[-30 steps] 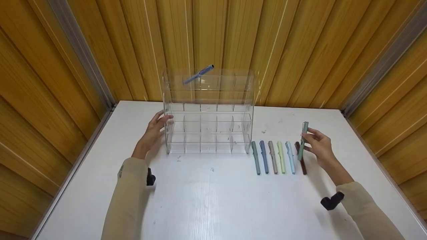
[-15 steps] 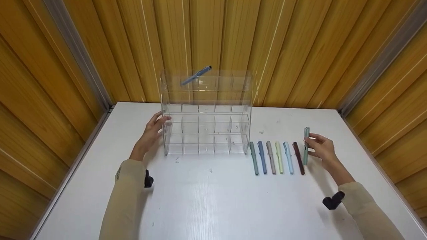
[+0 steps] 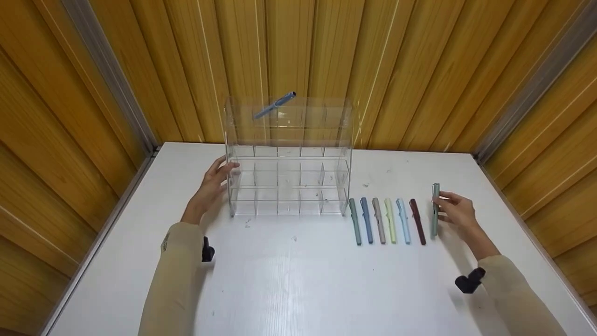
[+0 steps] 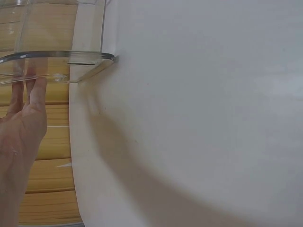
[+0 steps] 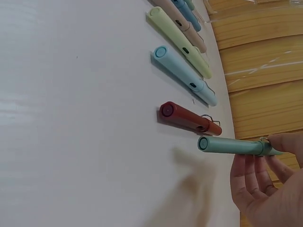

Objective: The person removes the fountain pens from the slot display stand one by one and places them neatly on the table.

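My left hand [image 3: 213, 183] rests against the left side of a clear acrylic organizer [image 3: 289, 200] with rows of compartments. In the left wrist view its fingers [image 4: 37, 97] look fairly straight, their tips seen through the clear panel. On the right, my right hand [image 3: 458, 213] pinches a pale green pen [image 3: 435, 214] near its clip end, between thumb and fingers. That pen is close over the table, right of a dark red pen [image 3: 418, 221]; in the right wrist view the green pen [image 5: 232, 145] points its round end away from the fingers.
Left of the dark red pen lie a light blue pen [image 3: 403, 221], a lime pen [image 3: 390, 221], a taupe pen [image 3: 378, 221], a blue pen [image 3: 367, 221] and a dark green pen [image 3: 355, 223]. Another blue pen [image 3: 275, 105] lies slanted atop the organizer. Wood-patterned walls [image 3: 289, 46] enclose the white table [image 3: 280, 289].
My right hand has carried the pale green pen rightward and down, from over the dark red pen to beside it. The left hand has stayed at the organizer's side.
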The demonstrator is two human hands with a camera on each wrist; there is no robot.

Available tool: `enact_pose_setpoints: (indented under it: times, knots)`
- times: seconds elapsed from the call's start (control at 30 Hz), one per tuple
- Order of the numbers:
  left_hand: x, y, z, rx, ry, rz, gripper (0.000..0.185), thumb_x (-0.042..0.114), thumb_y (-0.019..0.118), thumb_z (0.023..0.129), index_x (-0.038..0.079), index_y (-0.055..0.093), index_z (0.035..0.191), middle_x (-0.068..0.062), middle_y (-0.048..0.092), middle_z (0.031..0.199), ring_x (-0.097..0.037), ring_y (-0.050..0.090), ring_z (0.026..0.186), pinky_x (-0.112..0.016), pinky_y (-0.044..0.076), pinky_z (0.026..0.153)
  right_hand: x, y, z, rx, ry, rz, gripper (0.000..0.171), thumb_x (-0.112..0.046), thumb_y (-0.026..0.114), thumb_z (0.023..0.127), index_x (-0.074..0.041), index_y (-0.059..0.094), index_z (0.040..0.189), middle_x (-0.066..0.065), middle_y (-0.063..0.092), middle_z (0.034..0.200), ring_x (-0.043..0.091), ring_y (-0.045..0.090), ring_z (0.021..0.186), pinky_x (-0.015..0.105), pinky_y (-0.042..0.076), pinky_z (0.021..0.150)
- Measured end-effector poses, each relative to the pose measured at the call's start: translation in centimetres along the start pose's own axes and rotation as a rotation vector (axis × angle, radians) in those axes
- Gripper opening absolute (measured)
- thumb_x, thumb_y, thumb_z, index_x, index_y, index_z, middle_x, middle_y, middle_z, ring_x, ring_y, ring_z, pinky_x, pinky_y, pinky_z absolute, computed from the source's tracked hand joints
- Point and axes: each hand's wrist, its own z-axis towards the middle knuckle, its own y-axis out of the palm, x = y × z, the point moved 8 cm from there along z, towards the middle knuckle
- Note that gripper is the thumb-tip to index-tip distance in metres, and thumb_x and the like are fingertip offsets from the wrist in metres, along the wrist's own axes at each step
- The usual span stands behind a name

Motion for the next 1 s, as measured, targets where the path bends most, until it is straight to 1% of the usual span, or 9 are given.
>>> enact_pose_setpoints:
  times: [0.1,0.17,0.27,0.43,0.6,0.73,0.83,0.93,1.0]
  knots:
    - [-0.1,-0.1,0.1,0.000,0.003,0.000,0.061,0.038,0.049,0.112,0.021,0.026,0.165,-0.015,0.041,0.164,-0.033,0.026,0.158,-0.060,0.013,0.131,0.4,-0.3,0.1,0.002,0.014,-0.024,0.063,-0.026,0.062,0.106,0.009,0.041,0.154,-0.021,0.062,0.089,-0.004,0.063,0.082,0.017,0.060,0.077]
    - [-0.1,-0.1,0.1,0.003,0.003,0.006,0.062,0.040,0.050,0.111,0.021,0.026,0.166,-0.015,0.042,0.164,-0.033,0.025,0.159,-0.060,0.013,0.132,0.7,-0.5,0.1,0.004,0.019,-0.061,0.062,-0.026,0.061,0.106,0.009,0.041,0.153,-0.018,0.062,0.091,-0.004,0.063,0.082,0.018,0.060,0.077]
    - [-0.1,-0.1,0.1,0.006,0.007,0.014,0.064,0.041,0.051,0.111,0.021,0.026,0.166,-0.014,0.042,0.164,-0.033,0.024,0.160,-0.061,0.013,0.131,1.0,-0.6,0.1,0.007,0.021,-0.119,0.061,-0.026,0.059,0.107,0.009,0.042,0.153,-0.010,0.063,0.098,-0.003,0.063,0.082,0.018,0.060,0.076]
    - [-0.3,-0.2,0.2,0.022,-0.007,0.023,0.064,0.043,0.053,0.110,0.023,0.028,0.165,-0.010,0.045,0.162,-0.031,0.025,0.160,-0.060,0.014,0.131,1.5,-0.5,0.0,0.009,0.016,-0.193,0.059,-0.028,0.058,0.107,0.009,0.045,0.151,0.005,0.063,0.111,0.001,0.062,0.085,0.017,0.059,0.075]
    - [-0.3,-0.2,0.1,0.018,-0.007,0.023,0.066,0.043,0.051,0.110,0.021,0.025,0.166,-0.012,0.044,0.164,-0.032,0.024,0.160,-0.061,0.012,0.131,2.0,0.0,0.0,-0.012,0.006,-0.215,0.058,-0.029,0.056,0.108,0.009,0.046,0.151,0.008,0.062,0.113,0.007,0.061,0.087,0.018,0.058,0.073]
    - [-0.2,-0.1,0.0,0.009,-0.008,0.020,0.067,0.043,0.051,0.110,0.019,0.023,0.167,-0.013,0.042,0.164,-0.032,0.025,0.160,-0.062,0.012,0.131,2.1,0.6,-0.1,-0.042,-0.025,-0.228,0.055,-0.026,0.057,0.108,0.010,0.047,0.149,0.009,0.064,0.112,0.009,0.063,0.088,0.020,0.060,0.074]
    - [-0.1,0.0,0.0,0.012,-0.015,0.029,0.068,0.044,0.051,0.110,0.020,0.023,0.167,-0.013,0.042,0.165,-0.032,0.025,0.159,-0.062,0.011,0.131,2.1,1.0,-0.1,-0.053,-0.054,-0.255,0.054,-0.023,0.057,0.108,0.012,0.048,0.147,0.015,0.066,0.115,0.009,0.065,0.088,0.021,0.061,0.074]
    - [-0.2,0.0,-0.1,0.020,-0.024,0.047,0.068,0.046,0.052,0.109,0.022,0.024,0.167,-0.012,0.043,0.165,-0.032,0.026,0.159,-0.063,0.010,0.131,2.1,1.1,0.0,-0.048,-0.088,-0.298,0.052,-0.022,0.060,0.107,0.014,0.051,0.145,0.022,0.067,0.116,0.008,0.065,0.086,0.021,0.061,0.071]
    - [-0.2,0.0,0.0,0.024,-0.029,0.057,0.069,0.048,0.052,0.109,0.023,0.024,0.167,-0.012,0.043,0.165,-0.032,0.028,0.158,-0.063,0.010,0.131,2.0,1.2,0.1,-0.045,-0.112,-0.327,0.052,-0.021,0.061,0.107,0.014,0.052,0.143,0.024,0.068,0.115,0.008,0.065,0.085,0.021,0.060,0.069]
